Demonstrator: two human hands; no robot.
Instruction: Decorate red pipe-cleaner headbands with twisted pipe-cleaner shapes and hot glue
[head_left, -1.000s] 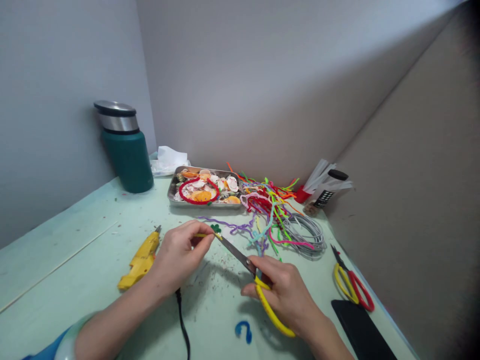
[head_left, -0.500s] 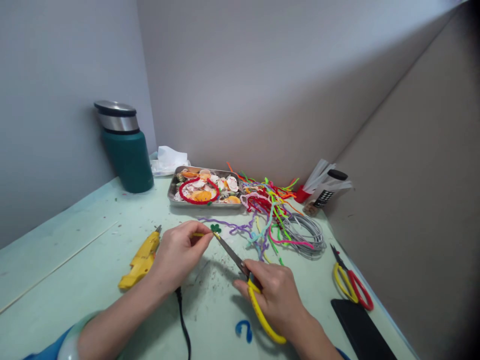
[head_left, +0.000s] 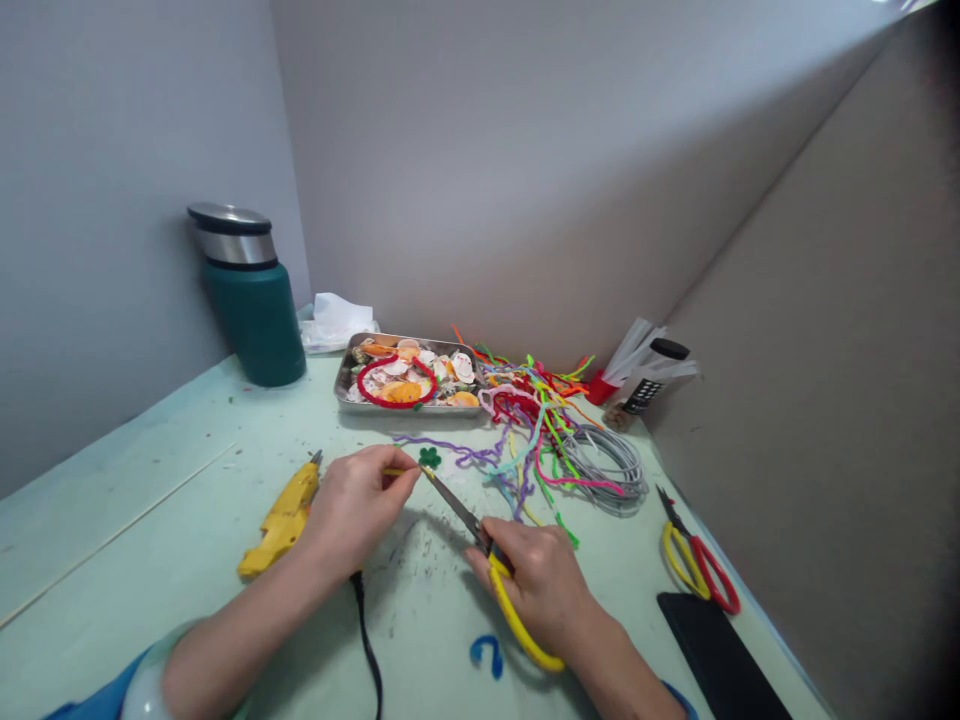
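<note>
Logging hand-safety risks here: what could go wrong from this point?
1. Cut: the scissors in the right hand have their tips right by the fingertips of the left hand; a slip might nip them.
2. Burn: the yellow glue gun lies close by the left forearm; whether it's hot can't be seen.
3. Snag: the black cord emerges behind the left hand and might catch.

No wording that could be read, a black label (head_left: 643, 396) that bore small white marks, set on the clear, dark-lidded jar (head_left: 654, 372) at the right of the frame, its characters too small and blurred to make out
</note>
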